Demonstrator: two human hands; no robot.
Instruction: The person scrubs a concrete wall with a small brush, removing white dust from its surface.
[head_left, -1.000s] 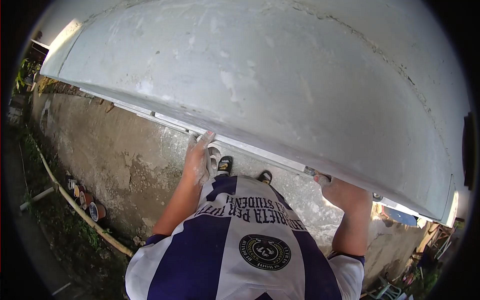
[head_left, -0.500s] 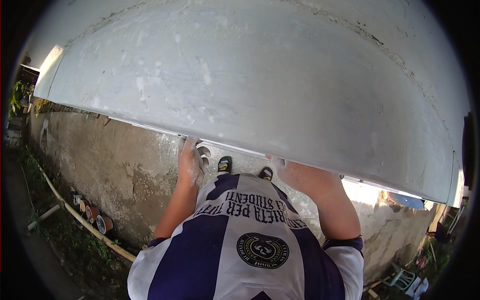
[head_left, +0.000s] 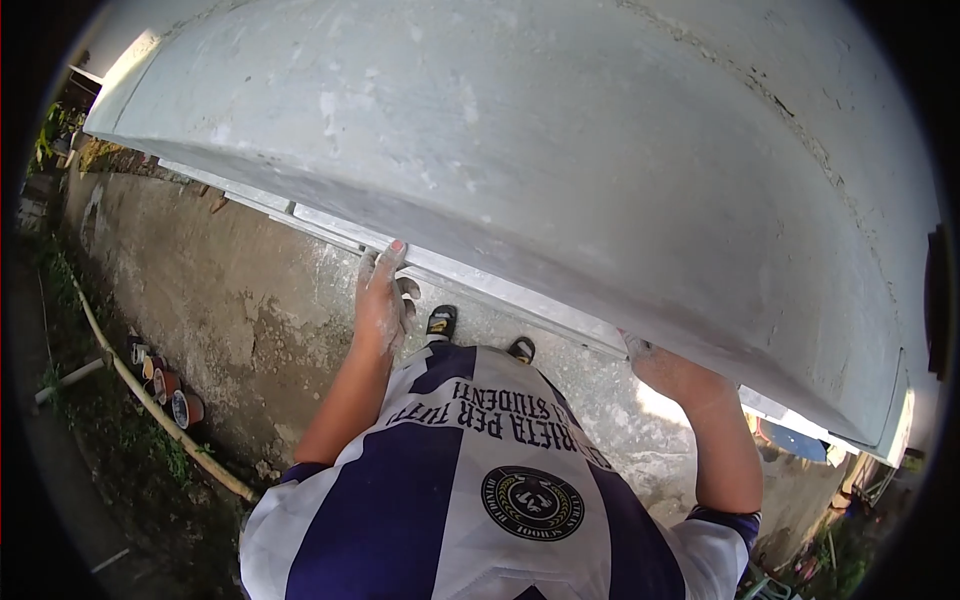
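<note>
A long, pale, straight-edged bar [head_left: 480, 288] runs along the underside of a broad grey concrete ledge [head_left: 520, 170]. My left hand [head_left: 378, 305], dusty with whitish powder, is closed on the bar, with the thumb on its upper face and the other fingers curled below. Farther right, my right hand [head_left: 675, 372] reaches under the ledge's lower edge and grips the same bar. Most of its fingers are hidden by the ledge; a thumb tip shows at the bar.
Below is a stained concrete floor [head_left: 250, 300] with my sandalled feet [head_left: 441, 322]. Several small pots [head_left: 187, 408] stand at the left beside a bamboo pole [head_left: 150, 400] and plants. A blue round object [head_left: 792, 440] lies beyond the ledge's right end.
My right hand has slid to the right along the ledge. More of the bar and the ledge's underside now shows; the view has shifted, and my left thumb lies on the bar.
</note>
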